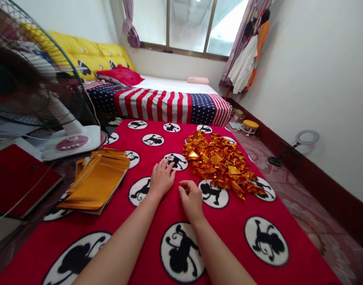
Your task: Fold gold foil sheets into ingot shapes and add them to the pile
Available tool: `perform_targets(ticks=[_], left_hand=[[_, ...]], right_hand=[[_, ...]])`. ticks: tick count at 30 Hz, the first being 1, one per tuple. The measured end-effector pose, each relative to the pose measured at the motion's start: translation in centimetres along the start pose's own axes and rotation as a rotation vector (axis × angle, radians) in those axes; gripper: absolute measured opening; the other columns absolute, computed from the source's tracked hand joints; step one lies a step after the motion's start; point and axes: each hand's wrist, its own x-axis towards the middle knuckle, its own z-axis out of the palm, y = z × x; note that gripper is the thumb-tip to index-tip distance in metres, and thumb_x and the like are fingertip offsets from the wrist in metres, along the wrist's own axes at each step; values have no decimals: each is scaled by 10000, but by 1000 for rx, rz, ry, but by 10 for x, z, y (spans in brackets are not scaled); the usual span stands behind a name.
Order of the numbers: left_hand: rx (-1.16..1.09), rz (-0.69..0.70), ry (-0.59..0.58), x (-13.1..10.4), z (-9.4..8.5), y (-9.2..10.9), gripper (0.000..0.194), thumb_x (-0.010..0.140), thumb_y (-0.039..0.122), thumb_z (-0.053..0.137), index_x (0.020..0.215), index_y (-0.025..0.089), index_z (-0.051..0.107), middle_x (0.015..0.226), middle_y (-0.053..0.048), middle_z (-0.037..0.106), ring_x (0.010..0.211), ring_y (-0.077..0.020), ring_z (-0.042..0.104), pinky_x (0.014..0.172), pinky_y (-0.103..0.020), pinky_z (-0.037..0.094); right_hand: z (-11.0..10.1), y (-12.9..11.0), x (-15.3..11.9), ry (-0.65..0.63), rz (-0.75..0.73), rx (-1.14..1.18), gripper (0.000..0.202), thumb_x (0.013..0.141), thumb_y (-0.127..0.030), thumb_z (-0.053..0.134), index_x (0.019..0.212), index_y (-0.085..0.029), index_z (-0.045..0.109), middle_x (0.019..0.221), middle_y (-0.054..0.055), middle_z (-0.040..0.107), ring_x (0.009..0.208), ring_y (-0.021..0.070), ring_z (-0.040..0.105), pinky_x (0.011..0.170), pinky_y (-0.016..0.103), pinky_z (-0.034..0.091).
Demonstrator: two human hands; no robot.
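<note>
My left hand (162, 176) lies palm down on the red cloth (153, 245), fingers stretched and apart, with nothing visible under it. Just to its right, my right hand (191, 198) is loosely curled, thumb close to the index finger; no object shows in it. A heap of shiny gold foil folded pieces (218, 160) lies beyond and to the right of my right hand. Left of my left hand rests a stack of flat gold foil sheets (99, 184), slightly fanned. White circles with black monkey figures pattern the cloth.
A standing fan (71, 142) occupies the left side, beside a dark red panel (18, 176). Behind the table is a bed (166, 103) with a striped cover. A yellow-topped stool (250, 124) and a ring light (307, 137) stand on the right, near the wall.
</note>
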Motion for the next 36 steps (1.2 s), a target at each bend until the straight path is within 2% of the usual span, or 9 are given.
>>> perform_targets(ticks=[8, 12, 14, 18, 20, 24, 27, 33, 36], left_hand=[[-182, -42, -14, -16, -14, -1, 343, 869, 238, 542, 1185, 196, 668, 1381, -95, 569, 1307, -255, 490, 1133, -443, 358], [-460, 5, -158, -34, -46, -17, 230, 826, 217, 569, 962, 207, 754, 1170, -71, 710, 1110, -209, 641, 1022, -349, 481], [-522, -69, -119, -41, -72, -38, 253, 855, 277, 524, 946, 219, 753, 975, -47, 764, 935, -195, 698, 909, -328, 539], [-345, -179, 125, -51, -121, -108, 279, 844, 366, 531, 967, 220, 734, 1018, -52, 745, 972, -219, 678, 944, -343, 508], [-202, -150, 63, -58, -132, -145, 322, 804, 381, 566, 1045, 221, 707, 1107, -69, 711, 1037, -247, 648, 981, -379, 482], [-9, -74, -83, -73, -131, -186, 432, 706, 404, 656, 1097, 220, 680, 1201, -97, 634, 1117, -291, 586, 1015, -420, 445], [44, -62, -64, -75, -126, -190, 395, 703, 399, 652, 1060, 232, 676, 1146, -89, 622, 1085, -288, 579, 996, -415, 444], [2, -41, -90, -59, -125, -194, 178, 696, 383, 621, 743, 229, 698, 975, -75, 619, 954, -273, 595, 914, -408, 461], [-12, -38, -120, -56, -123, -199, 189, 687, 403, 618, 623, 238, 686, 938, -57, 618, 927, -261, 593, 900, -395, 464]], right_hand=[[-3, 5, 1, -47, 38, 73, 139, 842, -288, 552, 858, -201, 659, 797, 48, 696, 650, 176, 611, 574, 266, 465], [-4, 2, 1, -37, 39, 87, 142, 826, -302, 570, 830, -200, 668, 797, 54, 707, 636, 179, 615, 559, 267, 465], [-4, 2, 1, -34, 40, 91, 149, 822, -312, 575, 826, -199, 672, 792, 54, 709, 633, 180, 617, 557, 267, 466], [-3, 3, 1, -46, 42, 98, 157, 816, -323, 579, 831, -204, 680, 799, 50, 713, 628, 180, 620, 566, 272, 475], [-3, 4, 1, -49, 36, 85, 153, 816, -313, 573, 832, -206, 681, 807, 50, 712, 624, 178, 619, 572, 276, 478], [-4, 4, 1, -57, 27, 62, 145, 821, -284, 555, 842, -208, 677, 806, 48, 704, 636, 177, 617, 570, 271, 473], [-4, 4, 0, -57, 29, 76, 142, 815, -284, 558, 839, -214, 680, 794, 44, 701, 649, 181, 618, 558, 264, 467], [-3, 3, -1, -15, 25, 100, 141, 796, -283, 566, 814, -231, 696, 751, 34, 703, 671, 191, 628, 566, 267, 471], [-3, 3, -1, -16, 17, 89, 143, 798, -272, 560, 812, -227, 695, 743, 32, 701, 676, 188, 629, 571, 263, 468]])
